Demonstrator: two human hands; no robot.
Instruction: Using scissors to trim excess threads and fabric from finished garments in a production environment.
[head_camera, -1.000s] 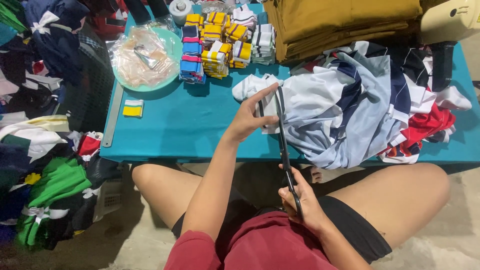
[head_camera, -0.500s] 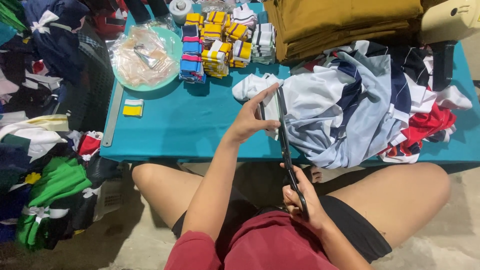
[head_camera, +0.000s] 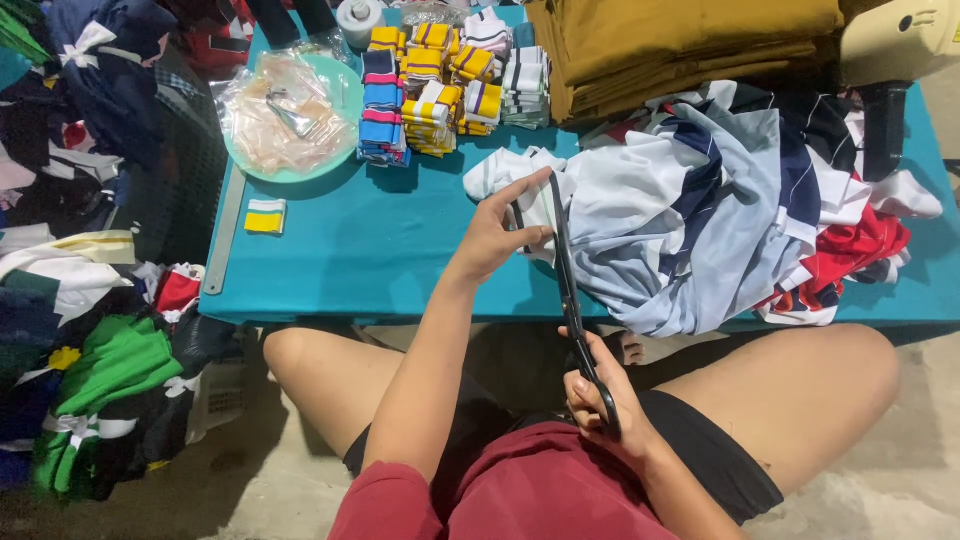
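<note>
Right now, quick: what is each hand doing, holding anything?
Left hand: closed on the white fabric near the blade tips.
Right hand: closed around the handles of the black scissors.

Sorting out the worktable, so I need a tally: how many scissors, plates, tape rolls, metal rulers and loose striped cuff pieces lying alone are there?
Scissors, held by the right hand, left hand at the blades: 1
Green plate: 1
White tape roll: 1
Metal ruler: 1
Loose yellow-and-white striped piece: 1
Total: 5
</note>
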